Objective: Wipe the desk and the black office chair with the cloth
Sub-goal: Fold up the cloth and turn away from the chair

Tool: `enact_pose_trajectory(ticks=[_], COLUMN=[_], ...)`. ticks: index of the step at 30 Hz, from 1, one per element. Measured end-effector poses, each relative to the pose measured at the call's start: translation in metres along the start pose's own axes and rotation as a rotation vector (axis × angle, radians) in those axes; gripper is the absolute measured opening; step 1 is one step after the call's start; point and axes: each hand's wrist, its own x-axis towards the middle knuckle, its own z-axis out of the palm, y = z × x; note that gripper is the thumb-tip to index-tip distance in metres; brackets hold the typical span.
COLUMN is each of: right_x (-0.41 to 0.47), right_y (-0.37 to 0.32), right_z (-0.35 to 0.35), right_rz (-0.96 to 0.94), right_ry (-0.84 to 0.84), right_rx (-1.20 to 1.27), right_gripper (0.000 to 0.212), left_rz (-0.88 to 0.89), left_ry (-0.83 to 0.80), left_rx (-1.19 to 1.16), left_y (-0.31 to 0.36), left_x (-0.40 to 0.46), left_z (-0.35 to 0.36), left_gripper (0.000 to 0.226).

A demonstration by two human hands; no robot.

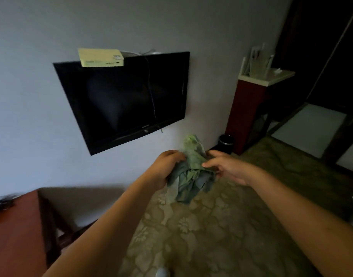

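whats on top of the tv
A pale yellow-green box sits on the top edge of the TV, left of middle, with thin cables beside it. Where the cables connect is hidden behind the set.

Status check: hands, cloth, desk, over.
Left hand and right hand both grip bunched green cloth, midair. Desk at lower left, untouched. Chair not in view.
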Motion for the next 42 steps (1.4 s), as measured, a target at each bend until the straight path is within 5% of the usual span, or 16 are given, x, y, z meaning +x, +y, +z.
enact_pose_trajectory(ticks=[3, 7, 14, 25, 32, 36, 40, 42], right_x=[0.023, 0.065, 0.156, 0.220, 0.258, 0.270, 0.276, 0.280], right_y=[-0.001, -0.014, -0.049, -0.042, -0.033, -0.039, -0.055, -0.058], right_z=[-0.036, -0.091, -0.181, -0.339, -0.479, -0.572, -0.648, -0.677], right_rz=[0.052, 0.050, -0.062, 0.164, 0.047, -0.002, -0.127, -0.158], right_ry=[0.070, 0.103, 0.462, 0.610, 0.579, 0.486, 0.360, 0.233], right_rx=[-0.062, -0.220, -0.594, -0.209, -0.016, 0.019, -0.287, -0.392], right_gripper=[0.030, 0.061, 0.017, 0.020, 0.026, 0.025, 0.019, 0.002], left_rz=[-0.028, -0.069, -0.178, -0.221, -0.172, -0.165, 0.037, 0.164], left_ry=[-0.057, -0.118, -0.307, -0.746, -0.797, -0.784, -0.631, -0.588], left_rx=[-0.045, -0.065, -0.059, -0.124, -0.036, -0.058, -0.049, -0.011], left_y=[0.003, 0.013, 0.050, 0.046, 0.042, 0.069, 0.104, 0.116], left_x=[0.051, 0.133, 0.270, 0.423, 0.509, 0.560, 0.608, 0.634], left_z=[0.024, 0.052, 0.103, 0.238, 0.356, 0.424, 0.476, 0.494], left_gripper=[0.017, 0.017, 0.027, 0.064, 0.098, 0.088, 0.048, 0.055])
